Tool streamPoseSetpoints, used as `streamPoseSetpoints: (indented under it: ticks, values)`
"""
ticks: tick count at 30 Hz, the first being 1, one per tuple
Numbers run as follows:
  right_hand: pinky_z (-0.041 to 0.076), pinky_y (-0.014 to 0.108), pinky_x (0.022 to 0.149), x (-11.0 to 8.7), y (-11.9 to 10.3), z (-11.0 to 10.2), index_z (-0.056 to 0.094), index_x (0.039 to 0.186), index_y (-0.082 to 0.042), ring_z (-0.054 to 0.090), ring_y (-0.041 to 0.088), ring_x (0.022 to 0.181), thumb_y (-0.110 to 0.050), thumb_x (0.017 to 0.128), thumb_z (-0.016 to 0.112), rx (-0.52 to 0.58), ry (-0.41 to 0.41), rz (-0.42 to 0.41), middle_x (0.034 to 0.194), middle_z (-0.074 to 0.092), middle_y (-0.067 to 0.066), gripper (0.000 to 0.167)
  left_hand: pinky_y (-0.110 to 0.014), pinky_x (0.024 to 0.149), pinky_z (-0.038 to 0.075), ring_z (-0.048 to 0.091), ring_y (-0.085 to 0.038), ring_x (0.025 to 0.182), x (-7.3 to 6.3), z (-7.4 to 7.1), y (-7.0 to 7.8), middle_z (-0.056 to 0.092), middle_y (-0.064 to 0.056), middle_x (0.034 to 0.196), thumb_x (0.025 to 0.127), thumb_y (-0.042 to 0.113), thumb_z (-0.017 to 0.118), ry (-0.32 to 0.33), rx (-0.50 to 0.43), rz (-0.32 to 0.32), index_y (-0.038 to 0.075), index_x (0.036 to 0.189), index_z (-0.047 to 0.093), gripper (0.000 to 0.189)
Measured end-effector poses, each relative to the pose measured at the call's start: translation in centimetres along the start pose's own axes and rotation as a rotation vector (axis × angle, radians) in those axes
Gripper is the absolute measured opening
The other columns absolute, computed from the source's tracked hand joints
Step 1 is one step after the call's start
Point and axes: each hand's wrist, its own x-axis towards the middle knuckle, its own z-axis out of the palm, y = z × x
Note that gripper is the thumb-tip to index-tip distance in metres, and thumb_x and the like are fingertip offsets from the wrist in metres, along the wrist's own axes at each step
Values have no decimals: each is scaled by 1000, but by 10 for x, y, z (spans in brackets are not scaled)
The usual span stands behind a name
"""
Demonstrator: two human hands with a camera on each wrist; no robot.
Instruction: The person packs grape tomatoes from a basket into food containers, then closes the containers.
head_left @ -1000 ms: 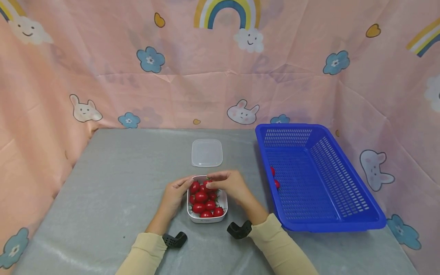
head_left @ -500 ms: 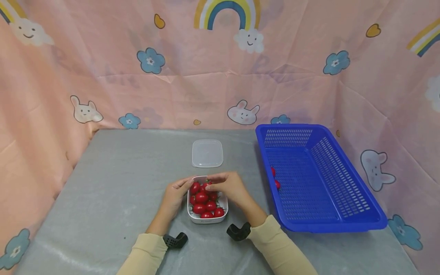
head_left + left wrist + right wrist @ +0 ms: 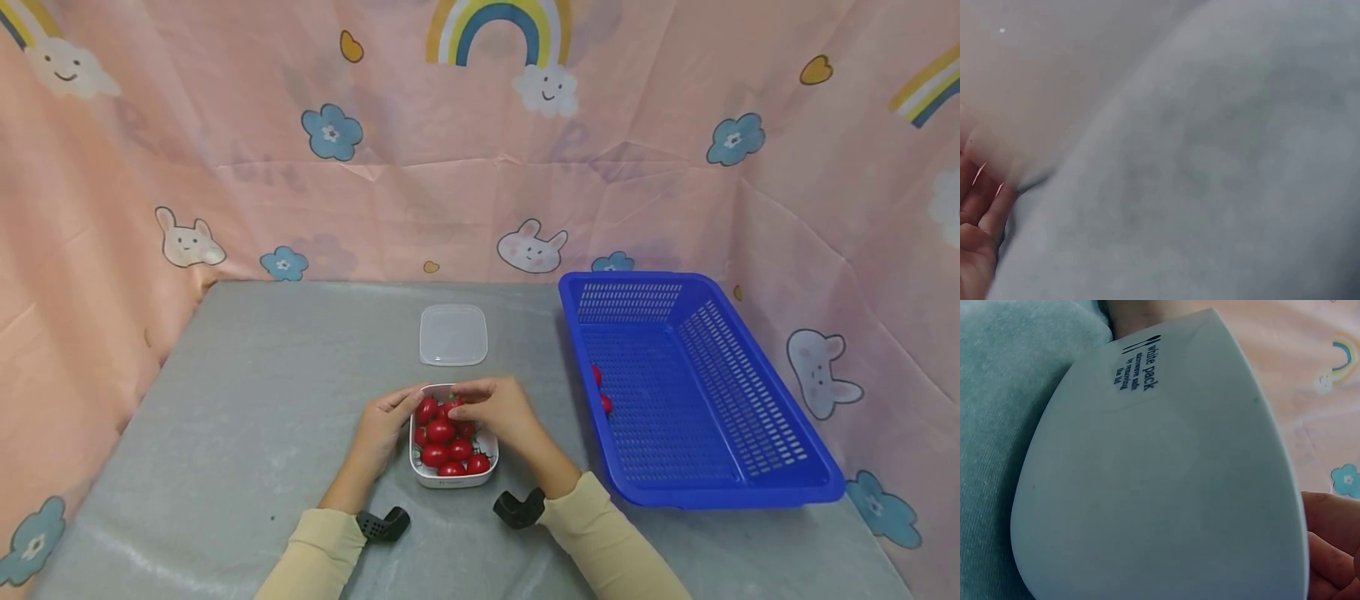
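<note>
A white rounded-square food container (image 3: 453,482) stands on the table with several cherry tomatoes (image 3: 440,431) inside, some with green stems. In the head view, my left hand (image 3: 381,425) holds the container's far left corner, its thumb at the rim. My right hand (image 3: 504,410) reaches over the far right side and pinches a red cherry tomato (image 3: 456,402) by the far rim. The right wrist view is mostly filled by the container's outer wall (image 3: 1160,469), printed "white pack", with my right fingers (image 3: 1329,550) beyond its edge. Left fingers (image 3: 994,206) show at the left wrist view's edge.
A clear square lid (image 3: 453,335) lies on the grey table just beyond the container. To the right stands a large blue plastic basket (image 3: 723,493), with two red tomatoes (image 3: 606,404) visible along its left wall. A patterned pink cloth (image 3: 420,192) hangs behind the table.
</note>
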Motion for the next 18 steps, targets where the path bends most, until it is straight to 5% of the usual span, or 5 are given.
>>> streamPoseSetpoints:
  ticks: [9, 18]
  values:
    - [58, 40, 90, -2, -1, 2, 77, 106, -2, 73, 27, 100, -6, 76, 83, -24, 4, -16, 103, 77, 16, 30, -37, 108, 47, 64, 2, 104, -1, 1, 1, 72, -12, 122, 96, 21, 65, 17, 9, -11, -5, 122, 68, 36]
    - [58, 39, 90, -3, -2, 2, 77, 107, -2, 73, 26, 100, -6, 76, 83, -37, 9, -13, 103, 77, 15, 31, -22, 100, 48, 64, 3, 103, 1, 1, 0, 72, -12, 121, 96, 16, 64, 21, -2, -8, -6, 121, 68, 34]
